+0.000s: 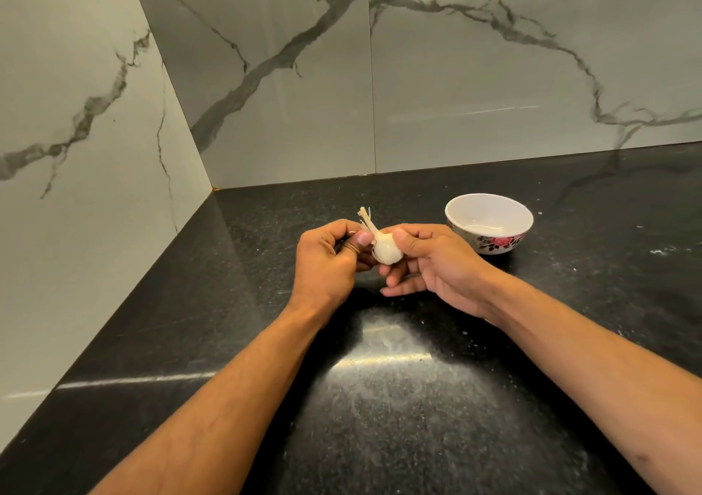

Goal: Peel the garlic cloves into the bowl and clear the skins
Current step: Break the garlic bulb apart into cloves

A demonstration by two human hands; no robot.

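Walls: grey-veined marble tiles meeting in a corner behind.
Counter (418,399): black, speckled, glossy.
Bowl (489,222): white with a flower pattern, apparently empty, on the counter just right of the hands.
Right hand (433,263): fingers curled under the garlic, thumb on top.
Left hand (328,259): fingers bent, pinching at the stem side.
Garlic bulb (386,249): whole, unpeeled, held above the counter between both hands.
Risk: papery skin may tear in scraps and scatter; a loosened clove could slip and roll away.
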